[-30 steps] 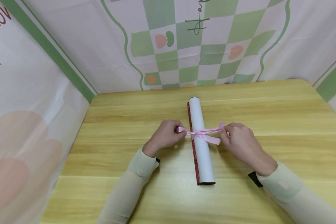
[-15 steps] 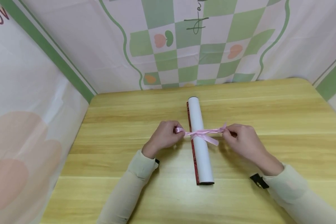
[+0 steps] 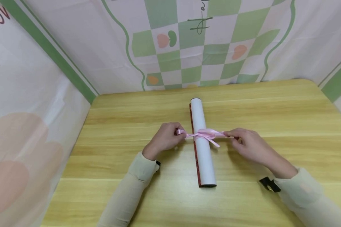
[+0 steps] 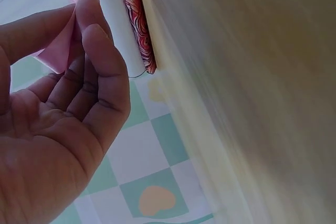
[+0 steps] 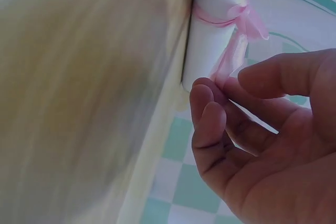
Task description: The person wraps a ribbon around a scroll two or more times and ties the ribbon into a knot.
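Observation:
A white paper scroll point(image 3: 205, 157) with a red patterned strip point(image 3: 196, 157) along its left side lies lengthwise before me. Round its middle runs a pink ribbon point(image 3: 206, 133), knotted with a loop and a short tail on top. My left hand point(image 3: 166, 136) pinches the ribbon's left part between thumb and forefinger, a folded bit showing in the left wrist view beside the fingers point(image 4: 100, 45). On the other side my right hand point(image 3: 250, 145) holds the ribbon's right part at its fingertips. Its thumb point(image 5: 257, 77) lies a little apart from the forefinger.
The scroll rests on a wood-grain table point(image 3: 125, 164). A green and white checked cloth point(image 3: 191, 56) hangs behind the table's far edge, and a printed white cloth point(image 3: 39, 94) at the left. Black straps point(image 3: 270, 184) show at the sleeves.
My right hand has drawn to the right and its forefinger has straightened. The ribbon by the knot has gone from a tight twist to a wider, looser loop. My left hand has barely moved.

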Motion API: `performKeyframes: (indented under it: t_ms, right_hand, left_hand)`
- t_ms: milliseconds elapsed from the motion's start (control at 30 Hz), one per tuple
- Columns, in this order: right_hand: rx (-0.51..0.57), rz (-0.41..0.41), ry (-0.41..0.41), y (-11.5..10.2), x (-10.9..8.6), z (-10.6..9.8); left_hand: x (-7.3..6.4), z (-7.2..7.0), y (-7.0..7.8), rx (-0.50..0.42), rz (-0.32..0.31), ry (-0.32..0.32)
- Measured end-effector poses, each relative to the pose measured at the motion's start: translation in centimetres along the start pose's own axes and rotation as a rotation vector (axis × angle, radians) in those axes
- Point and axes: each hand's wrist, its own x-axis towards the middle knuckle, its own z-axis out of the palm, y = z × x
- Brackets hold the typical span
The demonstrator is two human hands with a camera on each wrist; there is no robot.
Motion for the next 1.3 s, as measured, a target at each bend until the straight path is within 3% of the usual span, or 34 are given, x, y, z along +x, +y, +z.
performKeyframes:
  t_ms: [200, 567, 867, 1100, 1300]
  right_hand:
    - [-0.016, 0.014, -0.012, 0.4, -0.3, -0.1]
    - [-0.031, -0.041, 0.016, 0.4, -0.3, 0.0]
    - [-0.018, -0.106, 0.055, -0.9, 0.8, 0.4]
    - [-0.006, -0.019, 0.056, -1.8, 1.7, 0.9]
    - [-0.202, 0.05, 0.058, 1.5, 1.6, -0.5]
  left_hand:
    - [0.0, 0.0, 0.0, 0.014, -0.013, -0.014]
    - [0.1, 0.2, 0.0, 0.024, -0.009, -0.021]
    - [0.3, 0.3, 0.3, 0.042, 0.039, -0.015]
    - [0.2, 0.4, 0.5, 0.059, 0.038, -0.009]
    - [-0.1, 0.2, -0.1, 0.15, -0.02, 0.024]
